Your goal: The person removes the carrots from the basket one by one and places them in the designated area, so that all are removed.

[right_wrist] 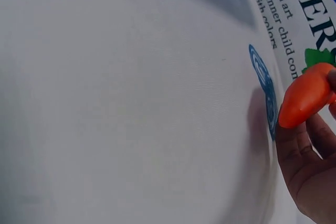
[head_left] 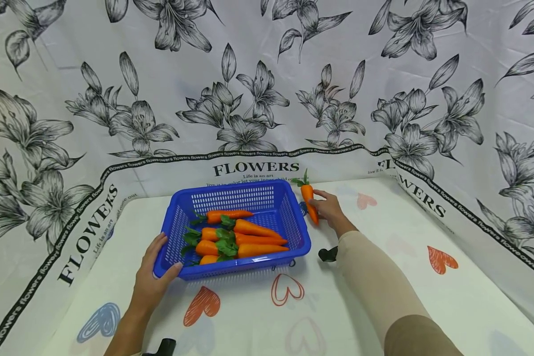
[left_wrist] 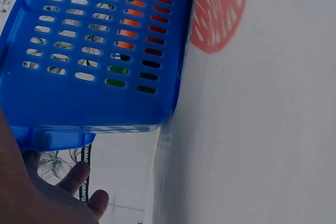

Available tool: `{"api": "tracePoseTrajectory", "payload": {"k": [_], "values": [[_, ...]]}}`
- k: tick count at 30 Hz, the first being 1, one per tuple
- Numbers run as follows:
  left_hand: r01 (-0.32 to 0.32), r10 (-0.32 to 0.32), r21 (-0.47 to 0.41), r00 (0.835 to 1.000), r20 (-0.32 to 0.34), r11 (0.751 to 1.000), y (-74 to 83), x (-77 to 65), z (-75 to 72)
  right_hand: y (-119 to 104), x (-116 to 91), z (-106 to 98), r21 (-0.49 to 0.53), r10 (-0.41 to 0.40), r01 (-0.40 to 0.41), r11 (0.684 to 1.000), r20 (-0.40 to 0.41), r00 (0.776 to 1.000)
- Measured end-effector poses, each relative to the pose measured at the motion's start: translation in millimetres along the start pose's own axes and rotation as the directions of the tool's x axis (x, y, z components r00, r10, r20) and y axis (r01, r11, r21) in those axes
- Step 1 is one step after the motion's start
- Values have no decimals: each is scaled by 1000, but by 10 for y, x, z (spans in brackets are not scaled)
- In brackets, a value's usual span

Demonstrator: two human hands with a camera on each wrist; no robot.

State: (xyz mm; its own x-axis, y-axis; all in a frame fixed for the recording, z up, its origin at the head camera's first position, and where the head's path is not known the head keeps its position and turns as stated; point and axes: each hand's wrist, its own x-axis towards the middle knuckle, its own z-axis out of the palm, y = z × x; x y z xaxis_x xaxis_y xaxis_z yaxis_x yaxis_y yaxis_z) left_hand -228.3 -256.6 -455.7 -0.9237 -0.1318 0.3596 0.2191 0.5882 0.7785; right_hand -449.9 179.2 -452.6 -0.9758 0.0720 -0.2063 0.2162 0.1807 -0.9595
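In the head view a blue plastic basket [head_left: 249, 269] with perforated walls stands on the table, with several orange carrots [head_left: 258, 228] with green leaves lying in it. My left hand [head_left: 149, 277] holds the basket's near left corner, thumb at the front rim and fingers along the left side. Just beyond the basket's right side, my right hand [head_left: 331, 210] grips one carrot [head_left: 310, 200], leafy end up and tip down. Up close in the right wrist view, that carrot [right_wrist: 307, 95] sits between thumb and fingers, over the tablecloth.
A white tablecloth [head_left: 360, 301] printed with hearts covers the table. Behind and on both sides hangs a white curtain [head_left: 249, 109] with black flower drawings and lettering. The basket's slotted side wall [left_wrist: 94, 98] fills much of the left wrist view.
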Motion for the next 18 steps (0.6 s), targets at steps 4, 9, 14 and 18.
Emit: {"api": "tracePoseTrajectory", "payload": {"k": [4, 9, 14, 18], "values": [[-7, 7, -2, 1000, -2, 1000, 11, 1, -1, 10, 6, 13, -19, 1, -1, 1000, -7, 1000], [-4, 4, -4, 1000, 1, 1000, 10, 6, -3, 19, 6, 36, -98, -11, 8, 995, -27, 1000], [1, -1, 1, 1000, -2, 1000, 16, -1, -2, 62, 17, 47, -190, 3, -12, 982, -48, 999], [-1, 1, 1, 1000, -4, 1000, 35, 2, -4, 80, 22, 60, -263, -31, 14, 965, -62, 998]]}}
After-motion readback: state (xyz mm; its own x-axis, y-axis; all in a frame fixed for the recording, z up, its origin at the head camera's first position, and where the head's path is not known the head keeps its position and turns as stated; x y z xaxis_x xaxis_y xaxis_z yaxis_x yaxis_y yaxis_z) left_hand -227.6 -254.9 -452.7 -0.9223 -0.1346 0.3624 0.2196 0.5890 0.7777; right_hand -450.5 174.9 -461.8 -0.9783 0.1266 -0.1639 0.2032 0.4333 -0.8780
